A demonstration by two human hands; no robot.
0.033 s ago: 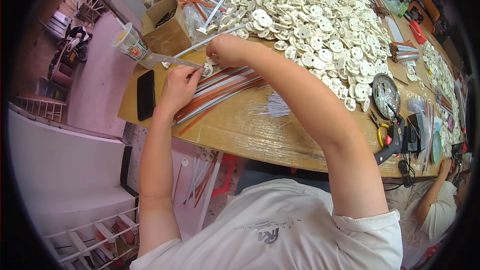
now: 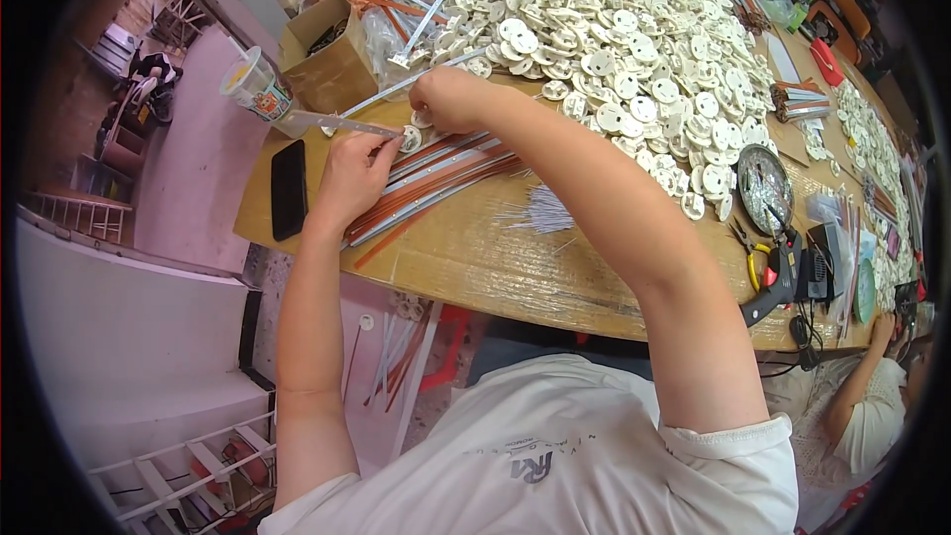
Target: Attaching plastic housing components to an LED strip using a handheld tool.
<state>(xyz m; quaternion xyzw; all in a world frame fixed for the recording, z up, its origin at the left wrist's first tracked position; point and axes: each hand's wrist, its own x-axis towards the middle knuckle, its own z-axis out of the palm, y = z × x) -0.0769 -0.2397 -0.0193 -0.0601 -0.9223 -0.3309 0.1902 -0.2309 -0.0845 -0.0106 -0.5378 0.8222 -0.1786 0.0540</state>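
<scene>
A pale, narrow strip with small holes (image 2: 352, 124) is pinched between the thumb and fingers of my left hand (image 2: 352, 173). At its right end, by my left fingertips, sits a round white plastic disc (image 2: 410, 140). My right hand (image 2: 451, 101) is bent over just beyond that disc, its fingers curled downward; what they grip is hidden beneath the hand. Below both hands lies a bundle of orange-brown and silvery strips (image 2: 426, 183). A heap of similar white discs (image 2: 614, 50) covers the table to the right of my right hand.
Left of my left hand lie a black phone (image 2: 289, 190), a plastic cup (image 2: 258, 89) and a cardboard box (image 2: 332, 64). Thin white pins (image 2: 543, 210) lie near my right forearm. Farther right are a round dish (image 2: 765, 190), yellow-handled pliers (image 2: 758, 263) and another person's arm (image 2: 860, 376).
</scene>
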